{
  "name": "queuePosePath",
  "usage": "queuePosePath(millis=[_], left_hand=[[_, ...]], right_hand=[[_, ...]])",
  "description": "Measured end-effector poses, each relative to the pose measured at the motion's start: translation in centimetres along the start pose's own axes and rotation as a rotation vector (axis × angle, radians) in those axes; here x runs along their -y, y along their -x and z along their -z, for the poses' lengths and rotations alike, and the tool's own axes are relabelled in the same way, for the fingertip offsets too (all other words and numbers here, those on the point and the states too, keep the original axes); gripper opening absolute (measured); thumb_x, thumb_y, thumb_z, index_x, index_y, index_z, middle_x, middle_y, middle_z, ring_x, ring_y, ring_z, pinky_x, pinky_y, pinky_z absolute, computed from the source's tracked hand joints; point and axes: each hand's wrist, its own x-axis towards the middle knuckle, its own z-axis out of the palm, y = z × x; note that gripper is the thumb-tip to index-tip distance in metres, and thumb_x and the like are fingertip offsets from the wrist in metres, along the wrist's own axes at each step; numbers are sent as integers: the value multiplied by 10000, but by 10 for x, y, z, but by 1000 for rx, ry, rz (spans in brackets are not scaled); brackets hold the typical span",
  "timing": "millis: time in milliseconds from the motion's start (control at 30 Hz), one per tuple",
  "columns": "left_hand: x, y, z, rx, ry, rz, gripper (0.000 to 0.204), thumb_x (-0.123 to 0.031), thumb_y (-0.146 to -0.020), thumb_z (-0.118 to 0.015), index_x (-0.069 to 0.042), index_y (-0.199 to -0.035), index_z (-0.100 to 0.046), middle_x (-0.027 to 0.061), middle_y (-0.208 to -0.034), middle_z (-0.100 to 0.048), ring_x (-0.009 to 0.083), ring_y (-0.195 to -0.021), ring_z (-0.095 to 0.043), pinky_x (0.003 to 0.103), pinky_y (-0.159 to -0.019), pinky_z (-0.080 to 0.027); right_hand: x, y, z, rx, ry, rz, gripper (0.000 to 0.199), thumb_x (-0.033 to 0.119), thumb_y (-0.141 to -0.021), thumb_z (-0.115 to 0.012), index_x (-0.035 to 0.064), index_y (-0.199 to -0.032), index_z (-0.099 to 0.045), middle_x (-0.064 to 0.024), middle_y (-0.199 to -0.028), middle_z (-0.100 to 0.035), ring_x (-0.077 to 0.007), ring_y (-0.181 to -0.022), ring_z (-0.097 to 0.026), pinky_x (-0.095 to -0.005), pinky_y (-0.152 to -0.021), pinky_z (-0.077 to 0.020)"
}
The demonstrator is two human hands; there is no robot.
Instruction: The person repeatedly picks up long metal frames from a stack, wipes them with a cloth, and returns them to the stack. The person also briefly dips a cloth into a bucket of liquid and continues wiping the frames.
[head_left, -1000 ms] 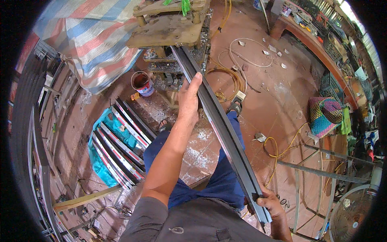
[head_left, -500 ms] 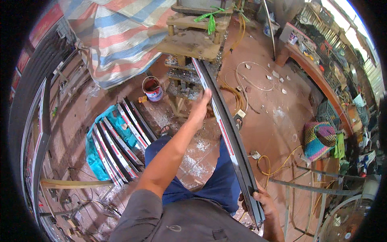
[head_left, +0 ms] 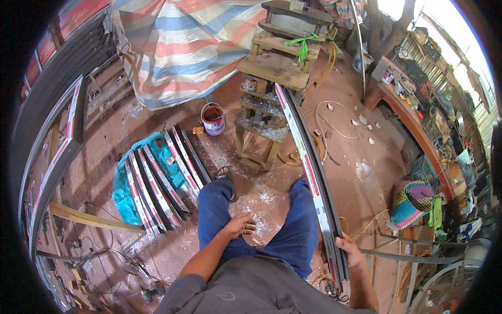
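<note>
A long black metal profile with a white and red film strip slants from the stepped wooden stand down to my right side. Its far end meets the stand; whether it rests on a ledge there I cannot tell. My right hand grips the near end, thumb on top and fingers partly hidden behind it. Over my lap, my left hand is off the profile, fingers stretched out and holding nothing. Several similar profiles lie side by side on a teal sheet at my left.
A paint bucket stands left of the stand, by a striped tarp. A black frame leans at far left. Coiled hose, a woven bag, metal bars and a fan are on the right.
My left hand has let go of the profile's middle and drawn back over my lap. The right hand keeps its hold near the end. The view has shifted slightly.
</note>
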Motion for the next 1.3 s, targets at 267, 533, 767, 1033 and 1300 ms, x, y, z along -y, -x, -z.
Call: queuePosePath(millis=[267, 533, 767, 1033, 1300], left_hand=[[-8, -10, -6, -90, -58, 16, 717, -539, -1023, -643, -43, -1511, -468, 196, -1326, -611, 291, -1055, -676, 430, -858, -571], [-6, -3, -9, -55, -172, -22, 784, -527, -967, -729, -35, -1526, -482, 165, -1278, -664, 259, -980, -702, 355, -810, -572], [-33, -16, -122, 60, -733, -570, 990, -399, -856, -874, -76, -1635, -354, 199, -1335, -668, 225, -1080, -702, 368, -899, -560], [-42, 37, -298, 749, -446, -615, 755, -363, -894, -835, -71, -1454, -421, 120, -1318, -578, 195, -1092, -623, 388, -913, -530], [-66, 54, -299, 475, -391, -375, 327, -349, -981, -751, -77, -1098, -613, 25, -979, -627, 143, -888, -616, 346, -760, -532]], right_hand=[[-17, 6, 9, -33, 88, 60, 564, 380, -859, -759, -41, -1221, -662, -174, -958, -735, -271, -723, -708, -384, -638, -587], [-48, 102, 22, -57, -67, 63, 640, 457, -890, -737, -37, -1281, -625, -195, -1011, -721, -278, -795, -716, -399, -689, -602], [-61, 79, 0, 32, -499, 197, 703, 567, -937, -690, 2, -1343, -589, -159, -1125, -715, -266, -954, -716, -399, -833, -601], [-25, -29, -83, 83, -965, 421, 834, 743, -941, -602, 38, -1384, -565, -90, -1220, -711, -245, -1115, -692, -385, -923, -574], [-18, -5, -73, 192, -72, 404, 713, 492, -972, -731, 45, -1483, -514, -239, -1393, -614, -367, -1175, -671, -469, -1000, -536]])
